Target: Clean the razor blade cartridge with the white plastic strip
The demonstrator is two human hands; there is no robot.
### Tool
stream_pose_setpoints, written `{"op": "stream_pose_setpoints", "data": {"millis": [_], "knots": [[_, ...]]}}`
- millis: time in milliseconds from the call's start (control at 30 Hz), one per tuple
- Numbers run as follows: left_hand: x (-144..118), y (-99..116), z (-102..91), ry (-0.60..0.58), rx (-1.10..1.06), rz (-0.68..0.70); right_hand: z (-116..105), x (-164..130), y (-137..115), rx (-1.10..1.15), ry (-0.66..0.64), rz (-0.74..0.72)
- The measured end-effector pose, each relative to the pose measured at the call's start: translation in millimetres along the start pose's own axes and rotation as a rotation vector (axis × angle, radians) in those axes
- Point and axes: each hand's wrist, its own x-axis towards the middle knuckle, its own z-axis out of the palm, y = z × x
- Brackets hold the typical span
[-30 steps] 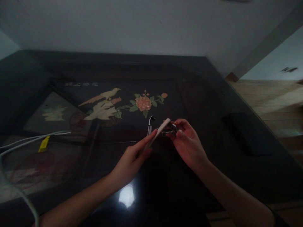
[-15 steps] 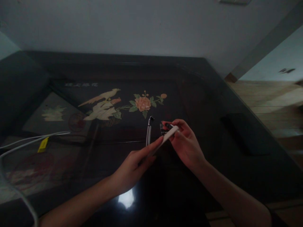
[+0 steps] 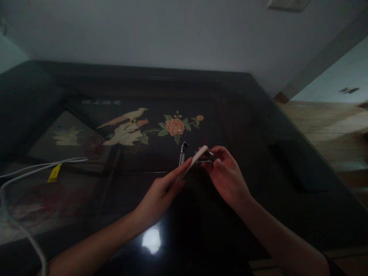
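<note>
My left hand (image 3: 159, 195) is closed around a thin, flat, pale piece (image 3: 198, 154), which is tilted with its far end up and to the right. A small dark and shiny metallic object (image 3: 208, 157) is pinched between the fingers of my right hand (image 3: 228, 172). It sits just beyond the pale piece, which partly hides it, and its exact kind cannot be made out. Behind my left fingertips is a slim white and dark stick-like item (image 3: 182, 156) with a small black end, on the dark glossy table (image 3: 230, 226).
At the left, white cables (image 3: 43, 166) with a yellow tag (image 3: 54, 173) lie across the table. A flat black rectangular object (image 3: 297, 165) rests near the right edge. Birds and a flower (image 3: 174, 126) decorate the tabletop. A wall (image 3: 138, 34) rises behind.
The pale piece has shifted slightly left and up, away from my right fingers. The metallic object in my right hand has turned and shows more of its shiny part.
</note>
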Motion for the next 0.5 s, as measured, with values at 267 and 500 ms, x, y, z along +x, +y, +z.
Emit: {"op": "stream_pose_setpoints", "data": {"millis": [267, 500], "knots": [[-2.3, 0.6, 0.9, -0.029, 0.012, 0.004, -2.4, 0.6, -0.1, -0.045, -0.014, -0.018], [-4.3, 3.0, 2.2, -0.121, 0.052, 0.056, -0.3, 1.4, -0.6, -0.031, -0.025, -0.009]]}}
